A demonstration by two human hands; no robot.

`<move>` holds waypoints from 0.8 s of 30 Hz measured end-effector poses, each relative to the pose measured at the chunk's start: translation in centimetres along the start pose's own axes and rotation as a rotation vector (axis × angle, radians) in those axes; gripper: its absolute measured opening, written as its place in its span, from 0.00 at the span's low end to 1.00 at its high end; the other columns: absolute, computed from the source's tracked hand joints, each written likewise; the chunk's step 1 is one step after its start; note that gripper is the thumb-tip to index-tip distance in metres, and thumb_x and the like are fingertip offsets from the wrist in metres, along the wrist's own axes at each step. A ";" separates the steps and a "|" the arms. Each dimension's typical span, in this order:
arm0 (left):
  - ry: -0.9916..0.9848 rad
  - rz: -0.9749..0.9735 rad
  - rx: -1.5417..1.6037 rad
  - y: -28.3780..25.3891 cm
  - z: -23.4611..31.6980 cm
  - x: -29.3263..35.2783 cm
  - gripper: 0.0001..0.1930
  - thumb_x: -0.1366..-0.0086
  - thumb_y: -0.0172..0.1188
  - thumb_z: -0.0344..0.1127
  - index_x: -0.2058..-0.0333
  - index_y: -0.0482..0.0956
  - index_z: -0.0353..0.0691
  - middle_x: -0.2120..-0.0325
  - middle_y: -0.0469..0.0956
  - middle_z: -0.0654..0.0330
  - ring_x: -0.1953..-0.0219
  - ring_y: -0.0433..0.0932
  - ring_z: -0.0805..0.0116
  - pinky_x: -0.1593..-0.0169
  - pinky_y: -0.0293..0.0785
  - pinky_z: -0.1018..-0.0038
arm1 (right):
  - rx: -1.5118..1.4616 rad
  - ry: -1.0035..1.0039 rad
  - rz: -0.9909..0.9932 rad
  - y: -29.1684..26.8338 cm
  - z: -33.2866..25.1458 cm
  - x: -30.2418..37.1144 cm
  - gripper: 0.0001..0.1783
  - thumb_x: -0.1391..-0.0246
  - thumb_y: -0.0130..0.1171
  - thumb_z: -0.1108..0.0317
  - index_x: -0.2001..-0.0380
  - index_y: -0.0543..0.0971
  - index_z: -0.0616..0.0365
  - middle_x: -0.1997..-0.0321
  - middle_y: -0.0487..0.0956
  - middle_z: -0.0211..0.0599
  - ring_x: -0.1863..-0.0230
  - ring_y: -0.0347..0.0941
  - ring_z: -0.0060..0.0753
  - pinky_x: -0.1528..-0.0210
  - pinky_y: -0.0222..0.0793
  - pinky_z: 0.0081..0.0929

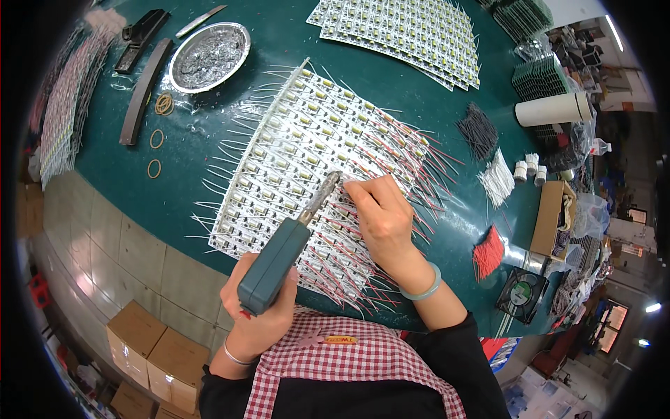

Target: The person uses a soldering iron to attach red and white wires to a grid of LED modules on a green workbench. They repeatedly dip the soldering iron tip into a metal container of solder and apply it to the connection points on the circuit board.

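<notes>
My left hand [258,307] is closed round the dark green handle of a soldering gun [276,260]. The gun slants up and to the right, and its dark tip rests at or just above a panel of small circuit boards [279,150]. Beside that tip, my right hand [382,218] is pinched over the panel; what its fingertips hold is too small to make out. Rows of yellowish parts cover the white panel. Thin white wires stick out along its left edge, and red and white wires fan out on the right, partly under my right hand.
Loose black wires [478,131], white wires [496,179] and red wires [488,253] lie to the right, near a cardboard box [547,218] and a small fan [522,295]. More panels [401,38] are stacked at the back. A metal bowl [199,90] stands far left near rubber bands [164,104].
</notes>
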State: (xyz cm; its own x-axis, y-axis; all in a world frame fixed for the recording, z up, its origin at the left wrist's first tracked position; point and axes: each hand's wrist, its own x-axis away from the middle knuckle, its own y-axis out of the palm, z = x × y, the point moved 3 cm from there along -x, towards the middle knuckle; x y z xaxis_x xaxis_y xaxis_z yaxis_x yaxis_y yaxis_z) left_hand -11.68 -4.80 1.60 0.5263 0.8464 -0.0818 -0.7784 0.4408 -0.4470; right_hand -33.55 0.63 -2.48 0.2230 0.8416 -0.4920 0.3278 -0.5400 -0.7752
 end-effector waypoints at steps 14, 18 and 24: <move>0.019 0.020 0.028 -0.9 0.0 0.3 0.10 0.44 0.69 0.20 0.62 0.83 0.27 0.69 0.81 0.53 0.73 0.80 0.66 0.69 0.75 0.74 | -0.002 0.015 0.027 -0.7 -0.2 0.0 0.17 0.60 0.63 0.81 0.61 0.83 0.64 0.66 0.78 0.38 0.63 0.75 0.41 0.64 0.74 0.34; -0.015 0.066 0.058 -1.1 -0.5 0.6 0.11 0.44 0.70 0.20 0.61 0.83 0.27 0.68 0.82 0.53 0.71 0.81 0.67 0.66 0.76 0.74 | 0.026 0.021 0.064 -3.4 -0.4 0.6 0.19 0.61 0.63 0.81 0.60 0.84 0.64 0.64 0.80 0.38 0.63 0.75 0.42 0.63 0.74 0.34; -0.054 0.108 0.075 -1.3 -1.1 1.2 0.14 0.44 0.72 0.21 0.59 0.83 0.26 0.67 0.84 0.53 0.69 0.83 0.68 0.63 0.78 0.74 | -0.066 -0.018 0.029 -4.1 -2.0 0.1 0.22 0.60 0.62 0.83 0.56 0.83 0.64 0.65 0.80 0.38 0.65 0.74 0.42 0.66 0.72 0.33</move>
State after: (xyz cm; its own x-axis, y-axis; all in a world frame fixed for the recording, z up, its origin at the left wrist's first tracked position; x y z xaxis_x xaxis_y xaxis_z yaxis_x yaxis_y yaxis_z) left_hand -9.68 -4.74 1.08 0.4201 0.9042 -0.0768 -0.8541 0.3654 -0.3702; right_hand -33.05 2.87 1.46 0.2167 0.8252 -0.5217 0.3815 -0.5635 -0.7328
